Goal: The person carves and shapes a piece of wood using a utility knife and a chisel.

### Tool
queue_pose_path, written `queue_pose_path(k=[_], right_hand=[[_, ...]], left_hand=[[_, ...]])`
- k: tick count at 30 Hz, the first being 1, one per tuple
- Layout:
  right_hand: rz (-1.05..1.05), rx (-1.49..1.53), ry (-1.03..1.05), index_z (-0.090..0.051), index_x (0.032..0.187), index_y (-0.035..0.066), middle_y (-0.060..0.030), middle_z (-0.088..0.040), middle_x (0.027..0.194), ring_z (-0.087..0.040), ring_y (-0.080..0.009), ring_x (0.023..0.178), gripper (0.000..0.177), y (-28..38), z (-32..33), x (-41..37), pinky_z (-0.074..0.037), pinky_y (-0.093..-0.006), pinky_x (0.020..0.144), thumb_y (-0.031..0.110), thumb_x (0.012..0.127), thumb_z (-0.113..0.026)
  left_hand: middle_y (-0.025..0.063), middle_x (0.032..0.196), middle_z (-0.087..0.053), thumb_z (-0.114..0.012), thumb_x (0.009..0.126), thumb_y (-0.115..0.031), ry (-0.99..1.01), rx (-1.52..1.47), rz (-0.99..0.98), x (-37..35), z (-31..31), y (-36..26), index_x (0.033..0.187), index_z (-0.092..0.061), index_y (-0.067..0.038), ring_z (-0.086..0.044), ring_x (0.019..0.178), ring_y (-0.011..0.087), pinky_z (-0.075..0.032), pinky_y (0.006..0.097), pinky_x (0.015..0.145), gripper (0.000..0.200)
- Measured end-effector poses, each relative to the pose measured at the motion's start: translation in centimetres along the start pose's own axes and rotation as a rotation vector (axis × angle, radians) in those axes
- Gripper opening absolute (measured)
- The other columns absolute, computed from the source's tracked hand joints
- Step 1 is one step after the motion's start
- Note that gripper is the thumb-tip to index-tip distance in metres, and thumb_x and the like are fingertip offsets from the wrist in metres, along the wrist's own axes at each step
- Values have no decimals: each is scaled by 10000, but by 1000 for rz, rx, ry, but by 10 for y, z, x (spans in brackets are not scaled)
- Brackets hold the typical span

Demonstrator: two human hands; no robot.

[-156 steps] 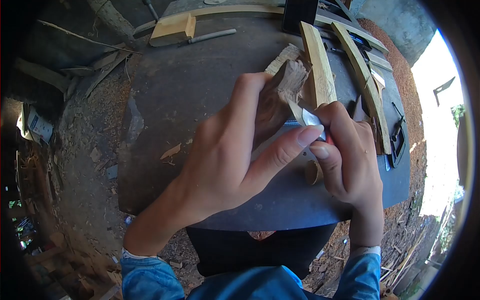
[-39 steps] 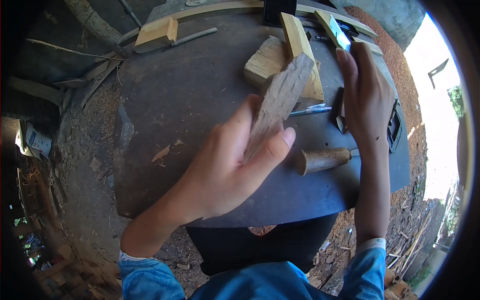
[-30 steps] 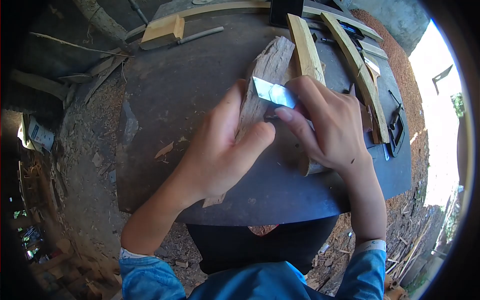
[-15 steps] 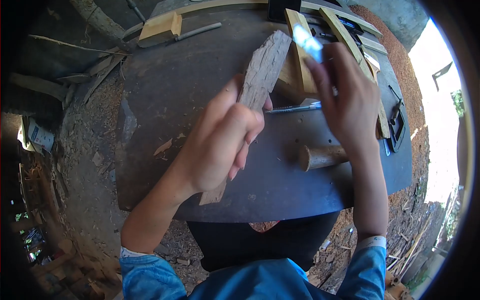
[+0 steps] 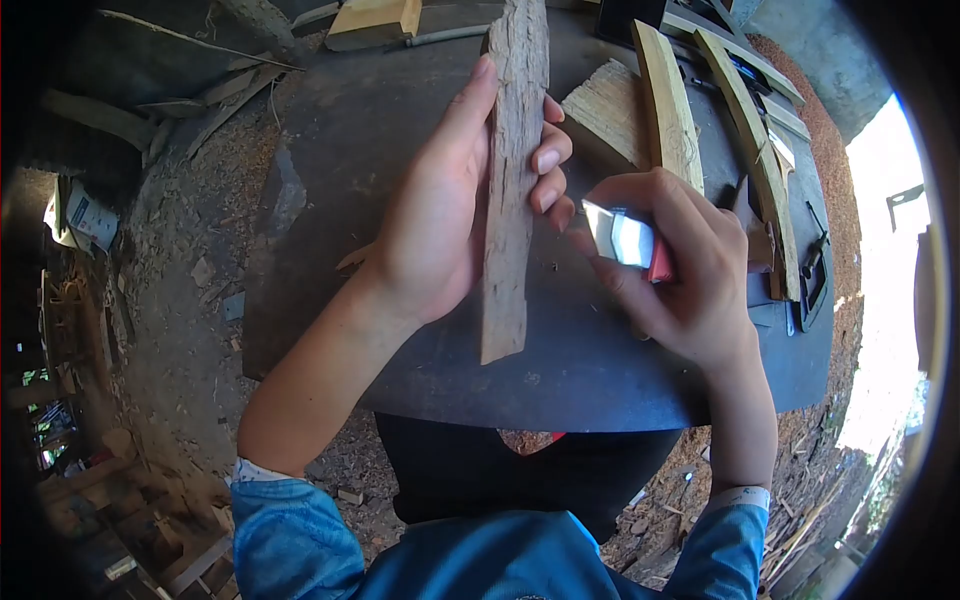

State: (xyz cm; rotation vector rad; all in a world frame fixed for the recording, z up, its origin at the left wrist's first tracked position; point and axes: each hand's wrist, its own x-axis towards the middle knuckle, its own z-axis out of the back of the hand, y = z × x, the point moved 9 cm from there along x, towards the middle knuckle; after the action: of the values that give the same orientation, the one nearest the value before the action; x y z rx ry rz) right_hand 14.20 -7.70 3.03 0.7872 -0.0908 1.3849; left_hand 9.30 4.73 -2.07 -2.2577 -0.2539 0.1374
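A long strip of rough, bark-like wood (image 5: 513,190) stands nearly lengthwise in front of me. My left hand (image 5: 440,210) is wrapped round its middle, thumb on the left edge and fingertips showing on the right. To the right of the strip, my right hand (image 5: 680,255) is closed on a small tool (image 5: 625,238) with a shiny metal face and a red part. The tool is apart from the wood. Its handle is mostly hidden in my palm.
A dark table (image 5: 600,370) lies below my hands. On it are a rough wood block (image 5: 612,112), a pale wood strip (image 5: 668,100), a curved wood piece (image 5: 750,140) and a black clamp-like tool (image 5: 818,265). Another block (image 5: 375,20) lies at the far left edge.
The bark-like strip has turned more upright and moved farther away, with my left hand opened more to view. My right hand has come down and nearer with the shiny tool. The camera view has shifted.
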Motion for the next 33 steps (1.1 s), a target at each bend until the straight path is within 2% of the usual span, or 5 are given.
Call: queue_pose_path(k=[12,15,18,25,33], right_hand=[[-52,64,-37,-659,1127,56,-107,-702,942,-709,-326,830,375,-9,-3,0,-565,-395,717,135,780,-776],[-240,282,10,-668,1112,-1,-108,-727,953,-704,-181,912,234,-8,-5,2,-528,-301,830,148,947,-740],[-388,414,-6,-662,1114,6,-56,-708,954,-649,-114,904,221,-15,-12,-4,-497,-268,858,150,965,-737],[-374,492,-106,-625,1103,18,-18,-641,980,-592,-96,916,247,-15,-12,-3,-473,-248,857,188,972,-748],[-298,567,-43,-618,1131,14,-32,-616,1046,-565,-108,947,219,-11,-17,-2,-457,-262,852,176,1003,-692]], left_hand=[[39,1003,-494,-337,1123,-513,-16,51,-49,2,0,-4,1275,-504,-7,-493,930,140,-442,287,865,554],[47,1073,-520,-338,1116,-536,6,107,-77,2,-4,-4,1294,-499,-21,-522,1000,141,-453,297,922,568],[56,1146,-524,-323,1111,-561,0,129,-101,-1,-9,-2,1323,-491,-51,-543,1102,155,-446,310,1016,577],[127,1437,-488,-174,1084,-648,265,-124,-94,-5,-27,9,1317,-475,-111,-474,1371,229,-374,419,1179,659],[158,1531,-428,-111,1071,-668,313,-168,-98,-5,-34,9,1240,-468,-143,-441,1417,249,-360,437,1194,657]])
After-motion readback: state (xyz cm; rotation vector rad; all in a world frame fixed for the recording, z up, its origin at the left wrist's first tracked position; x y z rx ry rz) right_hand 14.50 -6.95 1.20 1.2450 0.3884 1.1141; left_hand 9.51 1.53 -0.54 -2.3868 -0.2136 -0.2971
